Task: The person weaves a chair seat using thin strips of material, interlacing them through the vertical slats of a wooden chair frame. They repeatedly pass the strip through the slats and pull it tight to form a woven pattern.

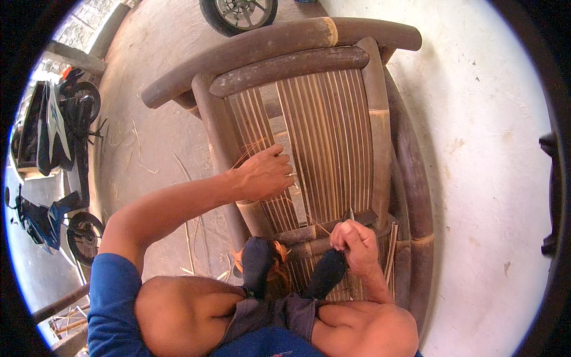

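Observation:
A bamboo seat or bench [380, 137] with a slatted panel [327, 131] lies in front of me. Over the panel's left side, beside a long gap between slats, my left hand [264, 172] is closed in a pinch. Thin orange-brown strands [253, 146] come out around it; its fingertips are partly hidden. My right hand [358, 243] is closed near the lower crossbar [297, 235]. What looks like a small knife [350, 215] points up from this fist, its handle hidden. A thin strand [322, 228] runs from the panel toward the right hand.
My dark-socked feet [257, 265] rest on the bamboo, near an orange fibre bundle [279, 253]. A white wall [482, 178] stands close on the right. Thin offcuts litter the floor at left. Parked motorbikes [59, 131] stand farther left; a wheel [238, 12] shows at the top.

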`<state>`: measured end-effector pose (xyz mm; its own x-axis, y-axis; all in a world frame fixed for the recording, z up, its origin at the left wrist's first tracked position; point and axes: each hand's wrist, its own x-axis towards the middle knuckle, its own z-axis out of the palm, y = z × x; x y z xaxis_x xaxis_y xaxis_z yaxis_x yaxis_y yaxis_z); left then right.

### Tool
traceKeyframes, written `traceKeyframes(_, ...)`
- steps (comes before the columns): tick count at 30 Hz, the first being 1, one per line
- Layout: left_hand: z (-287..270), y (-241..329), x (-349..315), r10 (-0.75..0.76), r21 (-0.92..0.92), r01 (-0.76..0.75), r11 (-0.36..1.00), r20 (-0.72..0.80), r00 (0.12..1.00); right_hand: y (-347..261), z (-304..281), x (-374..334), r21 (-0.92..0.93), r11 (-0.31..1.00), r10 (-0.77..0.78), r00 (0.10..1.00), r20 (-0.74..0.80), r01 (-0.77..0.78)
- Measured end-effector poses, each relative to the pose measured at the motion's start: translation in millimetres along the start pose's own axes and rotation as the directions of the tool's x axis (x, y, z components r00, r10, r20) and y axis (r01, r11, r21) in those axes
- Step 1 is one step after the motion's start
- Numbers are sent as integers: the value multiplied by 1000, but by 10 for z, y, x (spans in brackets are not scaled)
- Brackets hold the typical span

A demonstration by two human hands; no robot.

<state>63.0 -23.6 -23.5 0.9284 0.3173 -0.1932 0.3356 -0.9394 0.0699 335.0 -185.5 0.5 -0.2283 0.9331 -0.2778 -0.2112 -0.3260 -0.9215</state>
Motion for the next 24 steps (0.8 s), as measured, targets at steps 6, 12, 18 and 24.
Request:
traceKeyframes(6, -27, 55, -10, -20, -11, 20, 1000, -18, 1000, -36, 88, 40, 154, 988, -8, 1000, -19, 11)
traceKeyframes(12, 60, 180, 25, -74, -2, 74, 997, -33, 997, -255, -324, 191, 11, 1000, -11, 982, -186, 13)
traceKeyframes(18, 137, 187, 92, -125, -138, 116, 984, -65, 990, -454, -381, 158, -970, 228, -555, 806, -204, -89)
traceKeyframes(24, 134, 171, 153, -227, -398, 160, 904, -128, 965, -3, 159, 143, -772, 635, -86, 995, -50, 16)
